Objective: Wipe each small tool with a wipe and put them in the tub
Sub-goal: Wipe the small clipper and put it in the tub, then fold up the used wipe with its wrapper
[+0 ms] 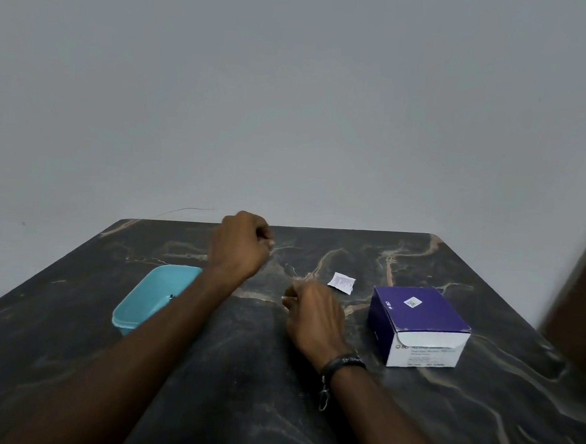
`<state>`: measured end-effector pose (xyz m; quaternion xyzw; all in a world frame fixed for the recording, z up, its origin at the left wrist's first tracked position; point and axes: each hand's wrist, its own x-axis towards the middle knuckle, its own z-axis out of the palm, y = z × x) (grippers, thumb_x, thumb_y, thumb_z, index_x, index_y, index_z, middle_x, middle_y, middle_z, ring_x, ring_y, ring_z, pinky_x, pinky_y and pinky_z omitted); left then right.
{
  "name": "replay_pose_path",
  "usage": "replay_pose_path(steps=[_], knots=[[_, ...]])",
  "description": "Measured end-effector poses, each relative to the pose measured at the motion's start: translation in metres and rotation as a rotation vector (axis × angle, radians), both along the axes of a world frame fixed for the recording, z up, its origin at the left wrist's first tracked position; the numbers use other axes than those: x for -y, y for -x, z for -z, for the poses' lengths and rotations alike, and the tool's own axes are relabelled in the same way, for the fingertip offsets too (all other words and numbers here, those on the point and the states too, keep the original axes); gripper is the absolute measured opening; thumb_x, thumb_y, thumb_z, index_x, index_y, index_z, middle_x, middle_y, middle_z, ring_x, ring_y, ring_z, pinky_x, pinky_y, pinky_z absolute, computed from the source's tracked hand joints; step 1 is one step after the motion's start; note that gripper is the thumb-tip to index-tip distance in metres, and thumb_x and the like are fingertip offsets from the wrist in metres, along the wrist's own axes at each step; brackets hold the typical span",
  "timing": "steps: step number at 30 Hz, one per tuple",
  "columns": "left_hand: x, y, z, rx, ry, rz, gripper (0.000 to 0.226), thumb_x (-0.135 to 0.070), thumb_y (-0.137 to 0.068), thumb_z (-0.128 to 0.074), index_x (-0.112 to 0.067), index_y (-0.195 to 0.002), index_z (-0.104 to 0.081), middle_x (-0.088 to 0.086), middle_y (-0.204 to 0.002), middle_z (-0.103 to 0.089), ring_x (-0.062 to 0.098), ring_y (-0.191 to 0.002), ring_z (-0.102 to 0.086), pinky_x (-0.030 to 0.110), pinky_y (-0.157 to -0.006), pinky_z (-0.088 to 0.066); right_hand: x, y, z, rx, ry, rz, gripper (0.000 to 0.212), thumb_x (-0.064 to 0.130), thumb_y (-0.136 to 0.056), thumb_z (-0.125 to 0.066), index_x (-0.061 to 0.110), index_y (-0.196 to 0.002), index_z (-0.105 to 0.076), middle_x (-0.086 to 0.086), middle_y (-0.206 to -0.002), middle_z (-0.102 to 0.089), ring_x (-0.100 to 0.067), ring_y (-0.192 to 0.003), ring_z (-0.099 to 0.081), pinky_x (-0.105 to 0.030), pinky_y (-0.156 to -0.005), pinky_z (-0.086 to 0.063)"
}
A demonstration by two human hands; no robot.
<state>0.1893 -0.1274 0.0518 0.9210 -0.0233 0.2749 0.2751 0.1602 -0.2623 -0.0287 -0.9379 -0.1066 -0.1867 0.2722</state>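
My left hand hovers over the far middle of the table with its fingers pinched together. A thin pale sliver, seemingly a small tool, pokes out at the fingertips. My right hand is nearer to me, also closed, and a bit of white wipe shows at its fingertips. The turquoise tub stands at the left, partly hidden by my left forearm. A small dark-blue item lies inside it. The two hands are apart.
A purple and white box of alcohol swabs stands at the right. A white torn sachet lies between it and my hands. The dark marbled table ends at a grey wall; a brown edge rises at far right.
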Motion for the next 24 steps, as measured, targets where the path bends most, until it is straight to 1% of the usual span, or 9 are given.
replay_pose_path(steps=[2,4,7,12,14,16,19,22,24], knots=[[0.018,-0.020,0.010,-0.077,-0.005,0.086,0.007,-0.011,-0.082,-0.072,-0.014,-0.086,-0.076,-0.001,-0.081,-0.073,0.012,-0.074,-0.066,0.027,-0.067,-0.053,0.002,-0.001,0.001,-0.016,0.019,0.025,0.006,0.016,-0.088,-0.060,0.019,-0.090,-0.065,-0.002,-0.100,-0.070,-0.023,-0.093,-0.068,-0.040,-0.074,-0.056],[0.035,-0.040,0.021,-0.176,-0.061,0.161,0.012,-0.006,-0.082,-0.067,-0.011,-0.088,-0.076,0.002,-0.085,-0.074,0.017,-0.079,-0.068,0.025,-0.066,-0.049,0.004,0.000,0.001,-0.046,0.086,0.036,0.009,0.013,-0.087,-0.057,0.018,-0.094,-0.062,-0.006,-0.103,-0.068,-0.028,-0.095,-0.066,-0.040,-0.076,-0.055],[0.061,-0.067,0.031,-0.305,-0.193,0.265,0.019,-0.011,-0.081,-0.067,-0.011,-0.099,-0.074,0.010,-0.098,-0.074,0.026,-0.094,-0.068,0.026,-0.073,-0.044,0.002,0.004,0.002,-0.107,0.180,-0.013,0.013,0.016,-0.088,-0.053,0.013,-0.099,-0.059,-0.014,-0.108,-0.065,-0.035,-0.100,-0.062,-0.040,-0.079,-0.050],[0.098,-0.105,0.047,-0.462,-0.350,0.357,0.048,-0.026,-0.083,-0.071,-0.016,-0.128,-0.059,0.009,-0.126,-0.063,0.028,-0.116,-0.059,0.034,-0.093,-0.047,-0.006,0.005,0.004,-0.164,0.217,-0.050,0.019,0.013,-0.093,-0.046,0.009,-0.106,-0.059,-0.018,-0.114,-0.061,-0.039,-0.103,-0.059,-0.042,-0.083,-0.046],[0.104,-0.112,0.052,-0.496,-0.409,0.412,0.052,-0.028,-0.083,-0.072,-0.016,-0.131,-0.057,0.007,-0.131,-0.060,0.026,-0.118,-0.057,0.030,-0.093,-0.044,-0.005,0.001,0.006,-0.171,0.200,-0.043,0.019,0.013,-0.093,-0.046,0.010,-0.105,-0.060,-0.017,-0.113,-0.062,-0.038,-0.102,-0.060,-0.042,-0.083,-0.047],[0.107,-0.115,0.054,-0.499,-0.453,0.463,0.048,-0.028,-0.083,-0.072,-0.016,-0.127,-0.060,0.006,-0.125,-0.064,0.026,-0.114,-0.059,0.027,-0.086,-0.043,-0.001,-0.002,0.007,-0.169,0.198,-0.034,0.019,0.013,-0.093,-0.047,0.009,-0.105,-0.061,-0.017,-0.112,-0.063,-0.038,-0.101,-0.061,-0.043,-0.083,-0.048],[0.108,-0.117,0.057,-0.469,-0.446,0.498,0.028,-0.024,-0.079,-0.075,-0.016,-0.105,-0.071,0.006,-0.105,-0.071,0.027,-0.097,-0.064,0.030,-0.076,-0.044,0.001,-0.001,0.005,-0.185,0.189,-0.047,0.019,0.012,-0.094,-0.047,0.007,-0.106,-0.061,-0.018,-0.114,-0.061,-0.037,-0.103,-0.060,-0.044,-0.087,-0.049],[0.102,-0.114,0.058,-0.405,-0.339,0.495,0.008,-0.016,-0.076,-0.075,-0.012,-0.080,-0.070,0.002,-0.079,-0.066,0.021,-0.075,-0.061,0.030,-0.067,-0.046,-0.001,-0.001,0.005,-0.180,0.164,-0.051,0.016,0.009,-0.093,-0.049,0.008,-0.102,-0.063,-0.015,-0.109,-0.065,-0.033,-0.098,-0.063,-0.044,-0.086,-0.052],[0.092,-0.110,0.057,-0.319,-0.201,0.495,0.008,-0.014,-0.076,-0.075,-0.007,-0.079,-0.072,0.005,-0.076,-0.070,0.019,-0.070,-0.063,0.032,-0.065,-0.048,-0.002,-0.001,0.005,-0.154,0.145,-0.052,0.014,0.009,-0.093,-0.050,0.011,-0.100,-0.062,-0.013,-0.106,-0.066,-0.032,-0.095,-0.065,-0.042,-0.082,-0.053]])
